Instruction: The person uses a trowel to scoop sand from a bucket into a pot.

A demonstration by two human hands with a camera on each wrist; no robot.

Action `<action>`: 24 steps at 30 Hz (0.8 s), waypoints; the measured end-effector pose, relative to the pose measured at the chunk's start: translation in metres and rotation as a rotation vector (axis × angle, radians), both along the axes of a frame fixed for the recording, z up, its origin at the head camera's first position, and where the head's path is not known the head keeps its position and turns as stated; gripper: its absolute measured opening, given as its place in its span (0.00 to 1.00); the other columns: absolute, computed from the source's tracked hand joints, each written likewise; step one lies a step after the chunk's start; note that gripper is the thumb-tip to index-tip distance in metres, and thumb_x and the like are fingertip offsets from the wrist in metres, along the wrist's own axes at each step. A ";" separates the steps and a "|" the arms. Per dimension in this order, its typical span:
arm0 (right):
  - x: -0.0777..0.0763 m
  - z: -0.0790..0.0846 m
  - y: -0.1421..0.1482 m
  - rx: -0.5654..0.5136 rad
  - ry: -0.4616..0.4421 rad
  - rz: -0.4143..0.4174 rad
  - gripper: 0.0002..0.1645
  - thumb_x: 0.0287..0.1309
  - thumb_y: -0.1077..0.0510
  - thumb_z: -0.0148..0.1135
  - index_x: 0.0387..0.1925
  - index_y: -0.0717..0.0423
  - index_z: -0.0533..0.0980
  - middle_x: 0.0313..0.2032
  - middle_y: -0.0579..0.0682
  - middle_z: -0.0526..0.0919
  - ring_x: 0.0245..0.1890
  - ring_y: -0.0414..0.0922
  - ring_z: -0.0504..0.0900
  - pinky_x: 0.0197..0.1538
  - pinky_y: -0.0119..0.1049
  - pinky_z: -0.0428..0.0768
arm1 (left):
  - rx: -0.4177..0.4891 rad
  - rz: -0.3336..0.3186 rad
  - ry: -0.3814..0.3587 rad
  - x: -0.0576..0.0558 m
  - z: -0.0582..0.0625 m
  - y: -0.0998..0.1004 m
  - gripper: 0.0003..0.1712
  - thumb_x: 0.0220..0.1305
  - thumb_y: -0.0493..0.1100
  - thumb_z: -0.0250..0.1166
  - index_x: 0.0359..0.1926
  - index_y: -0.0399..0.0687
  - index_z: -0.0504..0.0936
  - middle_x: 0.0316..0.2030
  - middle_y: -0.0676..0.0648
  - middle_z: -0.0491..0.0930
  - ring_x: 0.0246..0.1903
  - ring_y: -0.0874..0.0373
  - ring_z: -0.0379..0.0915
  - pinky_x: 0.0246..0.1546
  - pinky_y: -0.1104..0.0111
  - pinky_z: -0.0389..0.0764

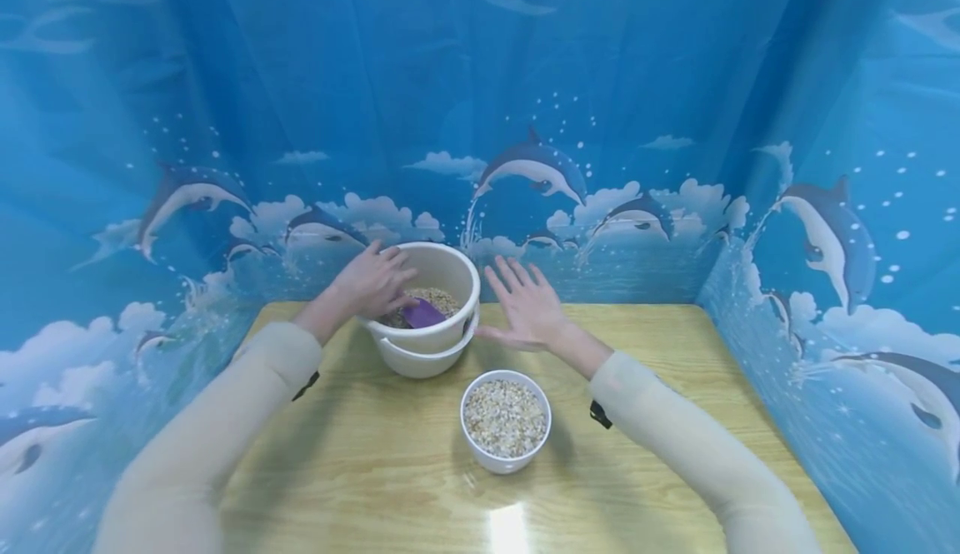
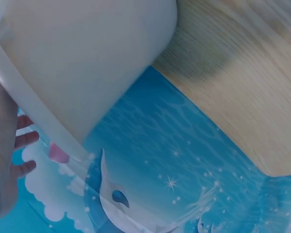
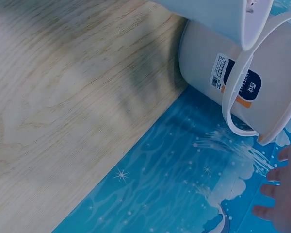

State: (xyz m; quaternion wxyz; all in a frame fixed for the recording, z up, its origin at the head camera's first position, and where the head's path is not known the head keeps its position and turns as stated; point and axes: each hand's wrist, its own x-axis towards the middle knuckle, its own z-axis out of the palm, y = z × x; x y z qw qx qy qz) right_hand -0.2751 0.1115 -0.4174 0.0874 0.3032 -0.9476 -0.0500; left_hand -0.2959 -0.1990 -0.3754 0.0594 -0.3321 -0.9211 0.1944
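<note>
A white bucket (image 1: 467,275) with grain (image 1: 437,297) inside stands toward the back of the table. In the grain lies a purple scoop (image 1: 424,314). My left hand (image 1: 377,279) is over the bucket's left rim, fingers spread and thumb close to the scoop. The left wrist view has these fingers (image 2: 26,141) loosely apart beyond the rim, near a small pink piece (image 2: 58,153). My right hand (image 1: 527,304) hovers to the bucket's right, palm down with fingers spread, holding nothing. Nearer to me, a white bowl (image 1: 504,464) is filled with grain.
The bucket's white handle (image 3: 230,94) hangs down at its side, by a dark label (image 3: 250,85). A blue dolphin-print curtain (image 1: 637,146) closes off the back and both sides of the wooden table (image 1: 360,462).
</note>
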 end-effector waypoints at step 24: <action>0.041 -0.011 0.048 -0.130 0.001 0.019 0.68 0.58 0.17 0.55 0.85 0.51 0.48 0.85 0.60 0.48 0.84 0.63 0.53 0.81 0.67 0.55 | 0.385 0.137 0.007 0.070 -0.028 0.046 0.56 0.67 0.81 0.53 0.84 0.55 0.54 0.83 0.36 0.48 0.84 0.35 0.42 0.80 0.31 0.43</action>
